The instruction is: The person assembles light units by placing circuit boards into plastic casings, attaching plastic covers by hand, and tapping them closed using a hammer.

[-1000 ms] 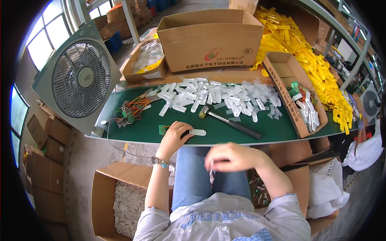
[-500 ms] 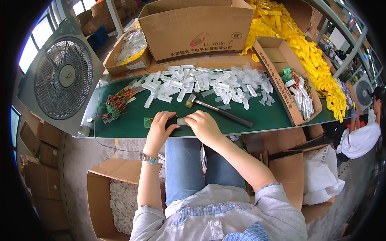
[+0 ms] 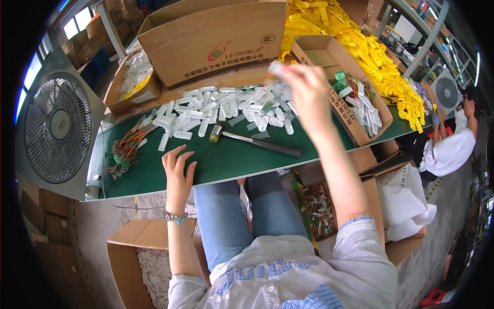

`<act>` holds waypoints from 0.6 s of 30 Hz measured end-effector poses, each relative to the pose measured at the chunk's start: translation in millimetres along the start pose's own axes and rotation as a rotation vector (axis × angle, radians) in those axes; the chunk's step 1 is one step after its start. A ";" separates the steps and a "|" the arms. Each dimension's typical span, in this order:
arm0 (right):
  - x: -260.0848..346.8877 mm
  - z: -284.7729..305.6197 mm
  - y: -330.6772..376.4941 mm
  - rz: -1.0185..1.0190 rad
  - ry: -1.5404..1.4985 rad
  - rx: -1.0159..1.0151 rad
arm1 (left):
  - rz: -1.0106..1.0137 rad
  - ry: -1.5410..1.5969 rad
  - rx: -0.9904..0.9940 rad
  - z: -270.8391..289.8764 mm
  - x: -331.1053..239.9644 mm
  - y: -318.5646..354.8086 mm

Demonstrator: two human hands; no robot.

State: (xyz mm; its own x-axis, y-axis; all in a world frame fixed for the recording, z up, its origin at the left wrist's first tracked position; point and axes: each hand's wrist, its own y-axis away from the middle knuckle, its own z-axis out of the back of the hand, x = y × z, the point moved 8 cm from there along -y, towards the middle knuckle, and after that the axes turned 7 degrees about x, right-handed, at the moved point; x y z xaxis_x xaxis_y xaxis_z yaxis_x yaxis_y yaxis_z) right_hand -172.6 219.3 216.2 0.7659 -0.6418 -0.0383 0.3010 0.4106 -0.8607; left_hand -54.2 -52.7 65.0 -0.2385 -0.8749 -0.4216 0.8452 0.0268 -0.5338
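Observation:
My right hand (image 3: 307, 95) is raised over the far side of the bench, blurred by motion. Its fingers pinch a small white plastic case (image 3: 276, 68), from which thin wires and a green circuit board (image 3: 267, 106) seem to hang. My left hand (image 3: 178, 167) rests at the bench's near edge, fingers spread and holding nothing. Just beyond it lies a hammer (image 3: 257, 142) with a black handle. A heap of white and clear plastic pieces (image 3: 206, 108) spreads behind the hammer. Wired green circuit boards (image 3: 125, 152) lie in a bundle at the left.
An open carton tray (image 3: 342, 116) at the right holds wired white pieces. Yellow plastic parts (image 3: 381, 67) are piled beyond it. A large carton (image 3: 216, 46) stands at the back, a fan (image 3: 59, 126) at the left. Below, a carton (image 3: 149, 226) contains white pieces. Another person (image 3: 450, 147) sits far right.
My right hand has lifted the white case with its wired board off the near edge, up and away toward the carton tray. My left hand has let go and opened. The view has shifted.

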 end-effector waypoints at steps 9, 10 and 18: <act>-264.0 70.9 104.5 -0.514 0.509 0.266 | -0.044 -0.001 0.040 -5.4 -11.2 -6.3; -270.0 71.3 114.9 -0.507 0.511 0.267 | -0.040 0.003 0.036 -7.5 -12.4 -8.2; -111.8 -8.4 39.7 -0.198 0.453 0.213 | -0.023 0.001 0.034 -7.2 -5.9 -1.3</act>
State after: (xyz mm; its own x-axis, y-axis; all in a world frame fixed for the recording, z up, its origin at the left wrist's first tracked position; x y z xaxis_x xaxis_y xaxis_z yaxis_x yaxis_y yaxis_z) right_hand -251.1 301.9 182.0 0.3758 -0.9158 -0.1416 0.5592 0.3459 -0.7534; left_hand -57.3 -44.1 62.9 -0.2583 -0.8747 -0.4101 0.8552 -0.0096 -0.5183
